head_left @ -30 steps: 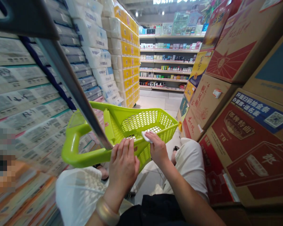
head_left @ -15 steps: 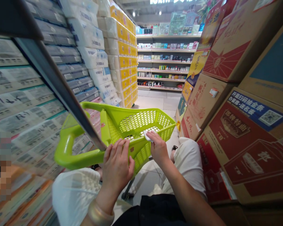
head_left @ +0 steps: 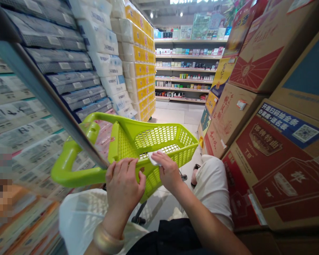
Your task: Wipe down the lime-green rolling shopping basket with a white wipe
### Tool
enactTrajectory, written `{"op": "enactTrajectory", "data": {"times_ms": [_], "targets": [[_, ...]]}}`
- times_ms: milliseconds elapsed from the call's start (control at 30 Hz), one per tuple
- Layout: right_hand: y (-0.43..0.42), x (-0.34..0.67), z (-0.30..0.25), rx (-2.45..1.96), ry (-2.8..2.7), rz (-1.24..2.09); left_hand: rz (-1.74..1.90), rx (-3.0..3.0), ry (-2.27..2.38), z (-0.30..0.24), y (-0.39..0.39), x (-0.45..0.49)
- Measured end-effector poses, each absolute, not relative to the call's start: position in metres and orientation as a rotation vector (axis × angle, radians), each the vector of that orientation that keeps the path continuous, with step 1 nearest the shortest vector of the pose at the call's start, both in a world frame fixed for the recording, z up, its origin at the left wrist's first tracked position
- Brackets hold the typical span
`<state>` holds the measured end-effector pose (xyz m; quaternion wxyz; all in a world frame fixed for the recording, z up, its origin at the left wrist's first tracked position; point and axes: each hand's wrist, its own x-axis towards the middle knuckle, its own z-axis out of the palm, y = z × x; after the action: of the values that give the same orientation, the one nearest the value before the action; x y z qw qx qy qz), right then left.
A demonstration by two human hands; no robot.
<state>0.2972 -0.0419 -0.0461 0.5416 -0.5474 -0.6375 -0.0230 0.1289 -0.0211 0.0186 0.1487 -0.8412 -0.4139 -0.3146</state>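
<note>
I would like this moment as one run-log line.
left hand: on near rim of green shopping trolley | right hand: holding white wipe at same rim

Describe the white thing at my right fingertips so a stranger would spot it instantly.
Find the lime-green shopping cart in the aisle. On its near rim, your right hand has its fingers over a small white wad, maybe cloth or tissue. It's solid white against green plastic.

Left hand (head_left: 126, 181) rested on green cart's (head_left: 79, 178) near edge, handle end; right hand (head_left: 170, 173) had white wipe thing (head_left: 152, 159) against same edge, further along.
</note>
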Motion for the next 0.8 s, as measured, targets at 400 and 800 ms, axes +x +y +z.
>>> {"op": "enactTrajectory", "data": {"times_ms": [400,800], "targets": [[-0.046,0.303,-0.053,-1.443,-1.453,-0.107,-0.705,-2.591,-1.091,0.0,-0.016,0.162],[-0.043,0.3,-0.056,-1.42,-1.481,-0.104,-0.673,-2.644,-1.074,-0.008,-0.01,0.158]]}}
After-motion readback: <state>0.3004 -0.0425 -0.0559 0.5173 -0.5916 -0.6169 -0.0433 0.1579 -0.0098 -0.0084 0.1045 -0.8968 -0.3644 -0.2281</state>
